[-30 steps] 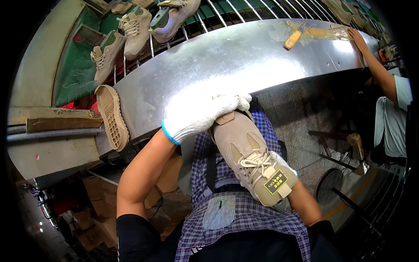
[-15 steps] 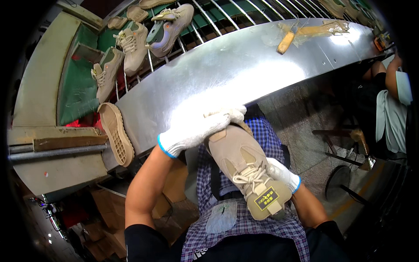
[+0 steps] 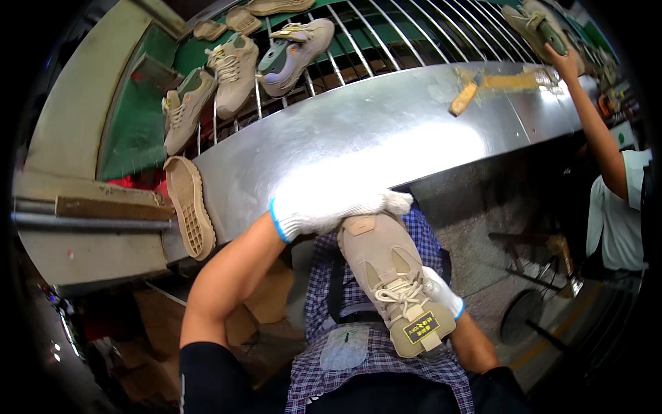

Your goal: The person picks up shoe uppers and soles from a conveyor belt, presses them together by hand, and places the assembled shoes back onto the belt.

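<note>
A beige lace-up sneaker (image 3: 376, 252), with a black-and-yellow tag on its tongue, is held over my lap, its toe pointing toward the metal bench. My left hand (image 3: 331, 212), in a white knit glove with blue cuff trim, lies across the toe end and grips it, fingers stacked along the front edge. My right hand (image 3: 443, 293), gloved the same way, holds the shoe's right side near the heel; most of its fingers are hidden beneath. The shoe's underside is out of sight.
The metal bench (image 3: 386, 103) curves ahead, carrying a wooden-handled tool (image 3: 464, 99). A loose beige sole (image 3: 189, 207) stands at its left end. Finished-looking sneakers (image 3: 236, 76) rest on the bar rack (image 3: 386, 34). At far right a co-worker's hand (image 3: 564, 62) holds another shoe (image 3: 545, 31).
The scene has shifted lower in the picture. My left hand stays at the toe, its fingers now further along it. The co-worker's arm has come up to a shoe on the rack.
</note>
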`<action>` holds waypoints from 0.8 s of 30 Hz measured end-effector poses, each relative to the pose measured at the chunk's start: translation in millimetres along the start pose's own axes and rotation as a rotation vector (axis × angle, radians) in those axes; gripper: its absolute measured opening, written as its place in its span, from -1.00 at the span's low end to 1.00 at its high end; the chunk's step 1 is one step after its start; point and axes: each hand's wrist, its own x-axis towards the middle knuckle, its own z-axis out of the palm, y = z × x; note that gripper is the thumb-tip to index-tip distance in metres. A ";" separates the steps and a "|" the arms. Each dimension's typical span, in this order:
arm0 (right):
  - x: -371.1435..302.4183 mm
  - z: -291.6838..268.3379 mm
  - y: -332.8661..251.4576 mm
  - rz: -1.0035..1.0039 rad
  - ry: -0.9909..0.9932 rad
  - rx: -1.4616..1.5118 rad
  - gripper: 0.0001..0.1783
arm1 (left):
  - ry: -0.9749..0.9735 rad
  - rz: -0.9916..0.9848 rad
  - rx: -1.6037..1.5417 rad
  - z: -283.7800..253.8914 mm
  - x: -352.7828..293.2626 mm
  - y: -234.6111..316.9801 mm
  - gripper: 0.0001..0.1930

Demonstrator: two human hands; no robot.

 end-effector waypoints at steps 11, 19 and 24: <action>-16.1 -10.0 19.1 -0.055 0.002 0.038 -0.11 | -0.017 -0.166 0.032 14.1 48.2 8.6 -0.34; -24.7 -4.1 0.5 -0.037 0.004 -0.068 -0.22 | 0.326 0.182 0.110 71.3 22.5 -9.5 0.14; -6.7 -2.1 -13.6 -0.014 -0.048 -0.237 -0.28 | 0.318 0.352 0.339 47.2 -10.1 70.6 0.10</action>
